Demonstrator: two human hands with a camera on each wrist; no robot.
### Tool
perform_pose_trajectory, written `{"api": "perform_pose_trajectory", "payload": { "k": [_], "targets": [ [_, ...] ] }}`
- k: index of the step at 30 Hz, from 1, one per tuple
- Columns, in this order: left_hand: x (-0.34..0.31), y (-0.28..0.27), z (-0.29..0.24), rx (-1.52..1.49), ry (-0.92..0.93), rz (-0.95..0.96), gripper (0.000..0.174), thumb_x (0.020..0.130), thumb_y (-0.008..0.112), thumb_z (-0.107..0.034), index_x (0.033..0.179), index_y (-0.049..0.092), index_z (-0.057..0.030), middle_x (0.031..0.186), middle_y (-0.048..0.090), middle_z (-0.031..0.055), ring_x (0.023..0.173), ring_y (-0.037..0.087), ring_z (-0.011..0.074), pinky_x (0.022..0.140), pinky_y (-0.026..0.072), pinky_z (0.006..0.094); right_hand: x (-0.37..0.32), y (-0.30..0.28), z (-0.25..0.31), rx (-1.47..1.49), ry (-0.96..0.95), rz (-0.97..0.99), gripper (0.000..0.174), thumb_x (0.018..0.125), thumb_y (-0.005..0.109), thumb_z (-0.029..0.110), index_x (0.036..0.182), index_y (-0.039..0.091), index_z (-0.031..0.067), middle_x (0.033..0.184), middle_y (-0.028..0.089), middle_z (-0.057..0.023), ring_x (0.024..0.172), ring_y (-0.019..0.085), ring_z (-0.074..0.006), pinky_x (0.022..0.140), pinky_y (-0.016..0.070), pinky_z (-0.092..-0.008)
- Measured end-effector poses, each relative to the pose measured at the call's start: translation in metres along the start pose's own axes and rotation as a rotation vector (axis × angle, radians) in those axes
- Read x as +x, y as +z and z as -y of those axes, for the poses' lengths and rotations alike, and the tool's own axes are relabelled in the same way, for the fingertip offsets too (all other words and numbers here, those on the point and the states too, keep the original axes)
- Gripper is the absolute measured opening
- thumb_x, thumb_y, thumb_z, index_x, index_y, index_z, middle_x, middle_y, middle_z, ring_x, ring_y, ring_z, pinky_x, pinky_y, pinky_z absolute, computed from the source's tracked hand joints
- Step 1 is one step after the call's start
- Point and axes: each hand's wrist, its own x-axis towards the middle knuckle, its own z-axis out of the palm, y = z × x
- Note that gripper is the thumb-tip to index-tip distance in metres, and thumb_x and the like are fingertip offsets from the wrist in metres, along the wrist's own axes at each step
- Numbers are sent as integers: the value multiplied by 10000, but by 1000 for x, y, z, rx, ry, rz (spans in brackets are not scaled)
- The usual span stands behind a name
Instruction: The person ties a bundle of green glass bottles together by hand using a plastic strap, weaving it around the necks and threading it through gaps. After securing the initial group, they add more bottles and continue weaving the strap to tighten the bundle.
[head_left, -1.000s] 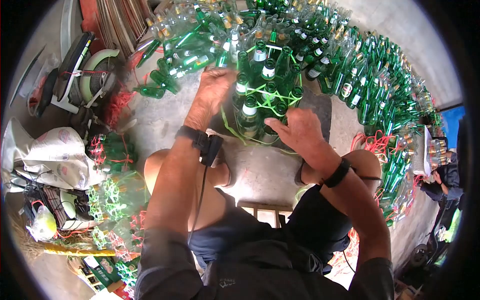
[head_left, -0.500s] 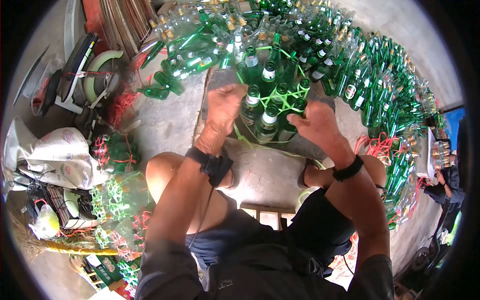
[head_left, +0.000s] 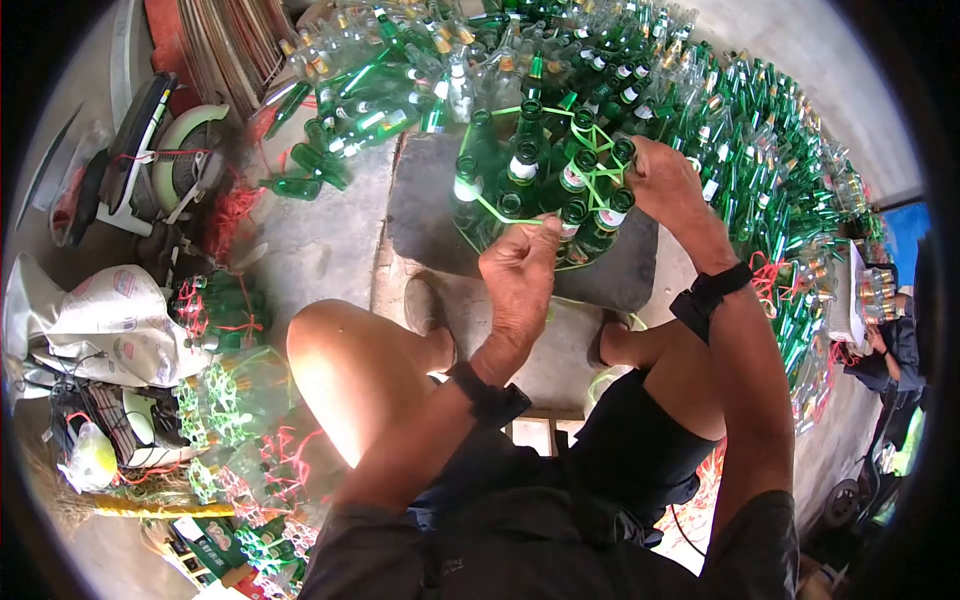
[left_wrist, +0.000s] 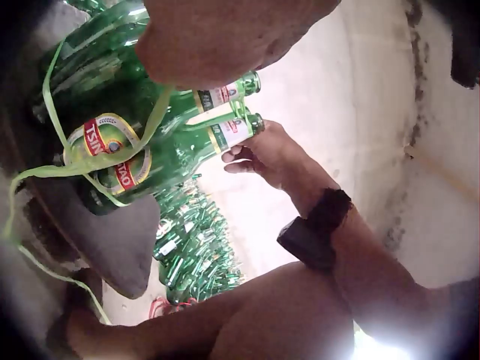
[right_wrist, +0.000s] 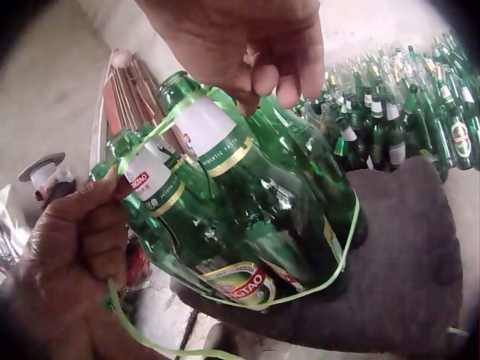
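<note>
In the head view a bundle of green beer bottles (head_left: 522, 165) stands upright on a dark slab (head_left: 430, 205), with green plastic strap (head_left: 490, 208) round it and laced between several necks. My left hand (head_left: 525, 265) pinches the strap at the front of the bundle, by a bottle neck; the loose end trails below that hand (right_wrist: 82, 255) in the right wrist view. My right hand (head_left: 668, 182) is at the necks on the right side, fingers bent (right_wrist: 289, 86). Whether it holds strap there I cannot tell. Another loop of strap (right_wrist: 330, 281) circles the bottles low down.
Many loose green and clear bottles (head_left: 745, 150) are heaped behind and to the right. Some bottles lie on the floor (head_left: 320, 165) at the left. A fan (head_left: 190, 150), a white sack (head_left: 110, 310) and strapped bottle bundles (head_left: 235, 390) are on the left side.
My left hand has moved from the bundle's left side round to its front, bringing strap along. My right hand has gone from the front right up to the right-hand necks. The bundle looks turned.
</note>
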Motion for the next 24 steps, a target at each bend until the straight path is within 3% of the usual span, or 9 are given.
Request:
{"api": "perform_pose_trajectory", "payload": {
  "k": [5, 13, 15, 16, 18, 21, 23, 24],
  "targets": [
    [2, -3, -1, 35, 145, 49, 171, 988, 710, -117, 920, 753, 33, 919, 746, 49, 853, 603, 72, 765, 500, 253, -3, 7, -10, 77, 18, -9, 182, 814, 672, 93, 949, 570, 26, 910, 666, -214, 893, 657, -442, 741, 512, -510],
    [3, -8, -1, 18, 117, 102, 152, 1000, 679, -86, 961, 751, 42, 1004, 759, 88, 900, 636, 100, 815, 523, 270, -7, 12, -18, 275, 30, 30, 178, 822, 705, 56, 872, 546, -7, 835, 642, -219, 796, 652, -423, 684, 501, -480],
    [3, -8, -1, 32, 131, 115, 148, 1002, 673, -78, 972, 751, 44, 1017, 758, 89, 903, 637, 99, 816, 521, 265, -5, 18, -22, 255, -87, -41, 117, 897, 658, 22, 873, 544, 12, 621, 557, -84, 584, 634, -168, 540, 463, -370],
    [2, -8, -2, -1, 98, 118, 148, 1003, 670, -78, 982, 753, 43, 1022, 758, 88, 907, 636, 97, 819, 520, 263, -6, 19, -22, 253, -86, -44, 117, 897, 658, 22, 873, 544, 12, 621, 557, -84, 584, 634, -168, 540, 463, -370],
    [0, -6, -6, -34, 66, 122, 149, 1005, 667, -78, 992, 754, 42, 1028, 759, 86, 910, 635, 94, 822, 518, 262, -5, 22, -23, 348, -35, -68, 194, 823, 705, 66, 854, 528, -8, 766, 601, -226, 714, 616, -432, 626, 475, -480],
    [-2, -5, -8, -22, 9, 106, 160, 1011, 660, -86, 1000, 759, 40, 1028, 758, 77, 902, 629, 87, 822, 514, 257, -4, 23, -23, 319, -57, -94, 183, 818, 688, 64, 832, 522, -11, 764, 588, -239, 707, 607, -433, 621, 469, -482],
    [-1, -4, -2, -12, 118, 103, 160, 1019, 672, -143, 988, 761, -14, 862, 675, -69, 773, 511, 7, 705, 416, 197, -2, 21, -23, 300, -96, -113, 176, 816, 678, 65, 821, 519, -12, 749, 577, -240, 694, 598, -438, 616, 466, -487],
    [-1, -3, -1, -11, 119, 100, 160, 1019, 672, -143, 988, 761, -14, 862, 675, -69, 773, 511, 7, 705, 416, 197, -1, 19, -22, 281, -135, -129, 170, 814, 668, 66, 810, 517, -13, 734, 566, -241, 682, 590, -443, 610, 462, -491]
  ]
}}
